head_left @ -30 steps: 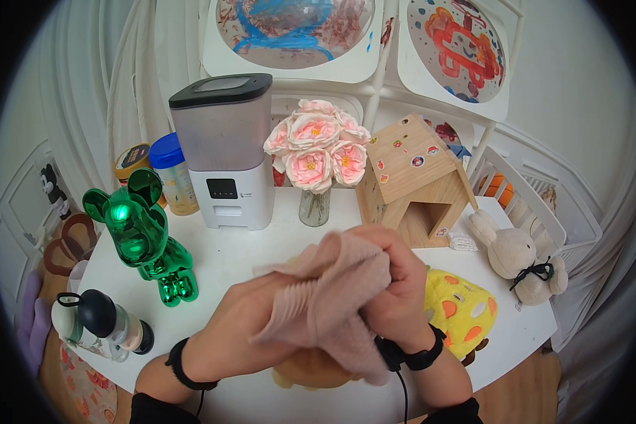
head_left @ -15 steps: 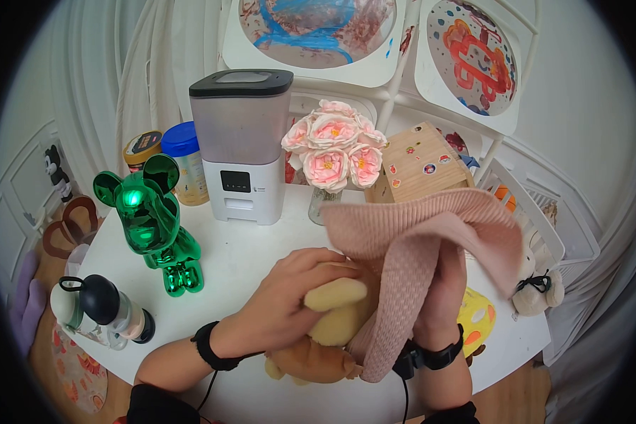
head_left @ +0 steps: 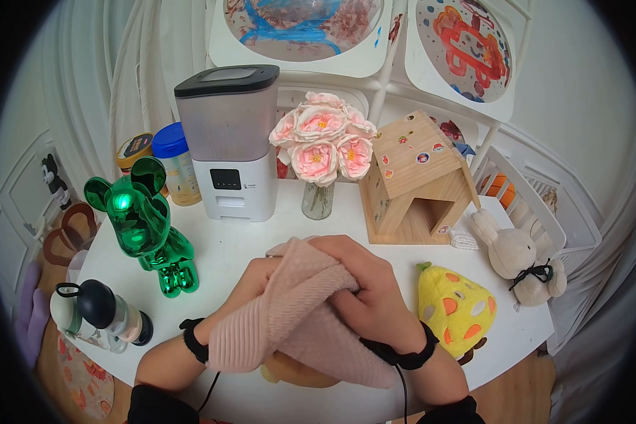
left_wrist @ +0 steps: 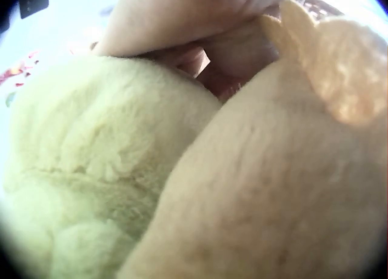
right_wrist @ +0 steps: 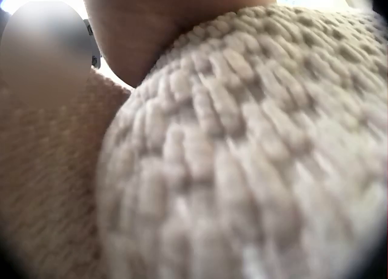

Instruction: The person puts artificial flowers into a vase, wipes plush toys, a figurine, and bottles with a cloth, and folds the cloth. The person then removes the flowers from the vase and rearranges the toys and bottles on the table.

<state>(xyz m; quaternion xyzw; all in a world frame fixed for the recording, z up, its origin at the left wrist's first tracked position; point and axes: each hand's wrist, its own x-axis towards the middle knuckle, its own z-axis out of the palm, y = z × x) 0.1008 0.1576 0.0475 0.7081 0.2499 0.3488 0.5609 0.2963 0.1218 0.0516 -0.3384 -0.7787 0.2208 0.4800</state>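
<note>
Since the last frame, the pink cloth (head_left: 293, 311) has dropped from in front of the wooden house (head_left: 411, 157) and now drapes low between both hands, leaving the yellow spotted plush (head_left: 458, 311) in fuller sight on the right. From my head view, the right hand (head_left: 374, 293) grips the cloth, its fingers curled into the folds. I can't tell how the left hand's (head_left: 249, 288) fingers lie, as the cloth covers them. That view gives me only a brown strip of the plush toy (head_left: 300, 371) under the cloth, at the near side of the worktop (head_left: 226, 247). My left wrist view shows more of it: pale, fuzzy fabric beside a brown part. My right wrist view is mostly blurred, bumpy weave, close up.
</note>
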